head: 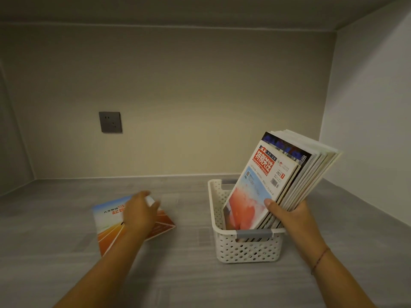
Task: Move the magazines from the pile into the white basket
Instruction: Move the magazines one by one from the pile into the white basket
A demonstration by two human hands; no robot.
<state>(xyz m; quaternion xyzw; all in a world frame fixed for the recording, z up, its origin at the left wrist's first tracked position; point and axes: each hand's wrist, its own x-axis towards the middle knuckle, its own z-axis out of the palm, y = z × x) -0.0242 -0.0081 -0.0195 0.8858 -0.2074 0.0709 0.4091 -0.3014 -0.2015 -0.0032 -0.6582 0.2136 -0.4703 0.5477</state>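
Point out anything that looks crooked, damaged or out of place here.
The magazines in the white basket lean hard to the right and fan apart at the top, with only the right hand propping them. One magazine lies flat on the floor under the left hand. Nothing looks damaged or spilled.

Two bare forearms enter from the near edge, one on the left and one on the right, with no sleeves showing anywhere along them. The left hand (139, 213) wears no ring, watch or band that can be seen; its image is slightly blurred. The right hand (289, 215) has short, plain nails on its fingers (270, 204). A thin dark red string bracelet (320, 258) circles the right wrist, lying snug and slanted across it.
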